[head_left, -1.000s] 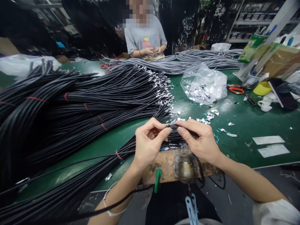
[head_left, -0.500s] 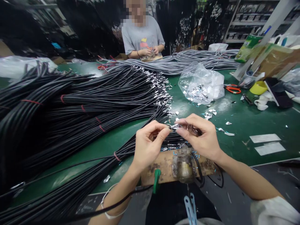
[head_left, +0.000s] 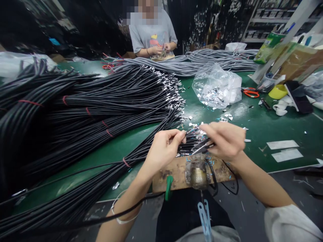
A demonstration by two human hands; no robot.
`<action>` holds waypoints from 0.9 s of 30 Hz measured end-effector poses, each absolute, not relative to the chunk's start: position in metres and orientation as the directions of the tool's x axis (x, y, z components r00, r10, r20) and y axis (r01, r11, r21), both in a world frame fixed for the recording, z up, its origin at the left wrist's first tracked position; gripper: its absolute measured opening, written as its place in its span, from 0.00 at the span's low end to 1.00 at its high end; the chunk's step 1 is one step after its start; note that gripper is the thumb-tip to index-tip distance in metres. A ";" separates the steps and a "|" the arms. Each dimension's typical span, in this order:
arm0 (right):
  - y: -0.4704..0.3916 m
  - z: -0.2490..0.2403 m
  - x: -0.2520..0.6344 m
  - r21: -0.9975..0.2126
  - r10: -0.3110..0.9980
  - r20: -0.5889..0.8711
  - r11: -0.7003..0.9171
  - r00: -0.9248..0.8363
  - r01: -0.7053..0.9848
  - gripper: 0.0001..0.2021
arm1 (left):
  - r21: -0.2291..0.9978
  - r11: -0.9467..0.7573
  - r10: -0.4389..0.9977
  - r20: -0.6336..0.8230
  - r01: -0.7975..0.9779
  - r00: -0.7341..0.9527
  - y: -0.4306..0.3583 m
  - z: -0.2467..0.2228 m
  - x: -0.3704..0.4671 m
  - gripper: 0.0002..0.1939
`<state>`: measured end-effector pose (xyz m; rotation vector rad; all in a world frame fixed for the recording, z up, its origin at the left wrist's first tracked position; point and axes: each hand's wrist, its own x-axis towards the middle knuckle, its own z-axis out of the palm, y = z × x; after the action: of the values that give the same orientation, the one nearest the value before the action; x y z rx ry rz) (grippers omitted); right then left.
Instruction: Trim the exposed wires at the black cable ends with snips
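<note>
The left hand [head_left: 164, 146] pinches a cable [head_left: 186, 132], wires [head_left: 194, 129] seemingly bared, while the right hand [head_left: 225, 139] clasps a tool [head_left: 201, 148], silver-tipped cables [head_left: 131, 92] apparently waiting.

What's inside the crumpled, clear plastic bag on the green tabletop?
The crumpled, clear plastic bag shows small silvery-white scraps inside, with a few blue bits among them; anything beneath those scraps is covered.

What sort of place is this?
Probably a cable workshop: bundled black cables with stripped ends, a green worktable strewn with scraps, and a co-worker across it.
</note>
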<state>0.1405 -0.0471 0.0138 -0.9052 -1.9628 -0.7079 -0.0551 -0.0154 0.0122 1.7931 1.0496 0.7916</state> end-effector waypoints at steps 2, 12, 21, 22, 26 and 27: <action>-0.047 0.017 0.143 -0.087 0.388 0.914 0.468 -0.116 0.879 0.18 | 0.954 -0.199 0.910 0.095 0.224 0.403 -0.014 0.008 -0.053 0.20; -0.041 0.015 0.119 -0.642 0.764 0.640 0.590 -0.082 0.489 0.09 | 0.974 -0.219 0.927 0.188 0.064 0.323 -0.018 0.010 -0.051 0.14; -0.041 0.013 0.120 -0.558 0.714 0.689 0.633 -0.126 0.537 0.04 | 0.968 -0.210 0.931 0.154 0.141 0.332 -0.018 0.007 -0.050 0.09; -0.041 0.014 0.119 -0.605 0.742 0.661 0.614 -0.111 0.506 0.03 | 0.971 -0.202 0.930 0.149 0.129 0.335 -0.018 0.007 -0.050 0.09; -0.037 0.016 0.114 -0.930 0.938 0.328 0.342 -0.116 0.136 0.05 | 0.949 -0.309 0.903 0.274 0.059 0.331 -0.019 0.008 -0.051 0.09; -0.036 0.016 0.113 -0.979 0.966 0.198 0.204 -0.166 0.020 0.07 | 0.915 -0.395 0.879 0.351 0.080 0.324 -0.020 0.008 -0.052 0.09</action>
<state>0.1128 -0.0364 0.0162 -1.0013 -1.4452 1.1552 -0.0517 -0.0196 0.0081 1.7295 0.8651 1.1673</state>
